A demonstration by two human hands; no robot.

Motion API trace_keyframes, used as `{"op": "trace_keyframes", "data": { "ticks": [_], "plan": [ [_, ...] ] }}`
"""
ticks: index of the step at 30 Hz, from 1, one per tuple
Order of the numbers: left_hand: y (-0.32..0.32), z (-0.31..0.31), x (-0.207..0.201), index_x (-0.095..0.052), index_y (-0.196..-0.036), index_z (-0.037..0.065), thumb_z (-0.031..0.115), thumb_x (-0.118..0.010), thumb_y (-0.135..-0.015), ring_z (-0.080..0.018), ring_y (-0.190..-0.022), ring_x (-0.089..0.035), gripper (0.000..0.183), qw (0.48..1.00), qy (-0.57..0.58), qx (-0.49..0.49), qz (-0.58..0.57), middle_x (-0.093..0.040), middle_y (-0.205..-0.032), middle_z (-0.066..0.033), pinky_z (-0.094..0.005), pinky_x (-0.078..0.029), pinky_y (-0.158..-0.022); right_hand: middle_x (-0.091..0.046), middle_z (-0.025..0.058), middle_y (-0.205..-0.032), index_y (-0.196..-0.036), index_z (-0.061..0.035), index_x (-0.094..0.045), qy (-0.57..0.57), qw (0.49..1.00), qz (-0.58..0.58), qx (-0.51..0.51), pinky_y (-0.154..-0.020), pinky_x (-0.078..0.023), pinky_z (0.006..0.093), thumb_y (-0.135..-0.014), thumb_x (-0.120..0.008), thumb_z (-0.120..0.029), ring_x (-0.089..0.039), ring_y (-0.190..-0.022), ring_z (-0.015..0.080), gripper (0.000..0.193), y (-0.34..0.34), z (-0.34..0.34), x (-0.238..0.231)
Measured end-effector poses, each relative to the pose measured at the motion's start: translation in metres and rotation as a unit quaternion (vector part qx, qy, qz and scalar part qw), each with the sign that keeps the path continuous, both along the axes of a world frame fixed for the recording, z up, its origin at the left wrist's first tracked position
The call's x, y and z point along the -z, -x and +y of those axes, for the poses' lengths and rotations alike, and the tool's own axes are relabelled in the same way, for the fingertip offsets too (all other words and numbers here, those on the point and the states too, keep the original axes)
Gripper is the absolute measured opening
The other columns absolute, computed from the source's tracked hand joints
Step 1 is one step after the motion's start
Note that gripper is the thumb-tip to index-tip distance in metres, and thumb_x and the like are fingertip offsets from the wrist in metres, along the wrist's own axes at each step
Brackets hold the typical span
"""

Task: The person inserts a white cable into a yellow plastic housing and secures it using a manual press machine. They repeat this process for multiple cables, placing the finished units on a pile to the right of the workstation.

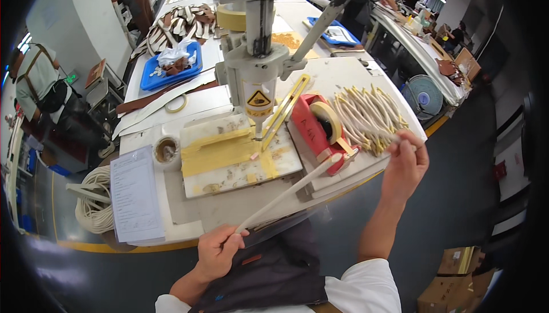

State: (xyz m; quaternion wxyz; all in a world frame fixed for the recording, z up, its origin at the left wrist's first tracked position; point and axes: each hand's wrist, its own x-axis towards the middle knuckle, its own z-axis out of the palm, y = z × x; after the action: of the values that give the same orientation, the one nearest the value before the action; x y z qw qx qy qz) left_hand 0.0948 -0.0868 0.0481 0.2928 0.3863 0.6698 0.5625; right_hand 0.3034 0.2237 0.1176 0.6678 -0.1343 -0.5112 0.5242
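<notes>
Left grip pinched one white cord at its lower end, the other end before one red tape dispenser on the tabletop; what the right grip held could not be told. Light and flexible by its look, the cord suited holding near an end. Two blue trays lay beyond; heaped cords defied counting.

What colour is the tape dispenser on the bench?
The tape dispenser is red; it shows best in the head view.
</notes>
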Motion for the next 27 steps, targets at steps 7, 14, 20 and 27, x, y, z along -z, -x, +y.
{"op": "trace_keyframes", "data": {
  "ticks": [7,14,20,27],
  "plan": [
    [-0.002,0.006,0.007,-0.073,-0.102,-0.002,0.01,-0.055,-0.1,-0.0052,-0.057,-0.052,0.022,0.999,0.006,0.021,-0.041,-0.067,-0.074,-0.0031,-0.0221,-0.042,-0.053,-0.073,0.0099,-0.103,-0.096,0.0003,-0.074,-0.14,0.908,-0.34,0.199,-0.076,-0.057,0.0268,-0.087,-0.07,0.003,-0.071,-0.084,0.015,0.01,-0.012,0.116,0.058],
    [0.007,0.002,0.01,-0.073,-0.102,-0.004,0.011,-0.056,-0.1,-0.0048,-0.057,-0.052,0.022,0.996,0.027,0.001,-0.08,-0.067,-0.075,-0.0027,-0.0216,-0.042,-0.053,-0.076,0.0079,-0.092,-0.092,-0.0022,-0.077,-0.4,0.677,-0.542,0.297,-0.061,-0.054,0.0277,-0.087,-0.072,-0.009,-0.071,-0.076,0.0135,0.01,-0.009,0.108,0.062],
    [0.008,0.0,0.015,-0.072,-0.103,-0.004,0.01,-0.055,-0.101,-0.0042,-0.057,-0.051,0.023,0.992,0.022,0.001,-0.126,-0.067,-0.075,-0.0019,-0.0204,-0.041,-0.053,-0.074,0.0096,-0.075,-0.096,0.0026,-0.078,0.085,0.756,-0.641,-0.101,-0.051,-0.051,0.0263,-0.091,-0.069,-0.024,-0.065,-0.055,0.0112,0.028,0.015,0.055,0.004],
    [0.008,0.001,0.016,-0.072,-0.104,-0.004,0.011,-0.055,-0.102,-0.0038,-0.058,-0.051,0.023,0.992,0.018,0.009,-0.128,-0.067,-0.075,-0.002,-0.0203,-0.041,-0.054,-0.073,0.0057,-0.084,-0.099,0.0001,-0.075,0.199,0.713,-0.647,-0.184,-0.053,-0.054,0.0249,-0.093,-0.069,-0.024,-0.073,-0.069,0.013,0.026,0.017,0.062,-0.011]
  ]
}}
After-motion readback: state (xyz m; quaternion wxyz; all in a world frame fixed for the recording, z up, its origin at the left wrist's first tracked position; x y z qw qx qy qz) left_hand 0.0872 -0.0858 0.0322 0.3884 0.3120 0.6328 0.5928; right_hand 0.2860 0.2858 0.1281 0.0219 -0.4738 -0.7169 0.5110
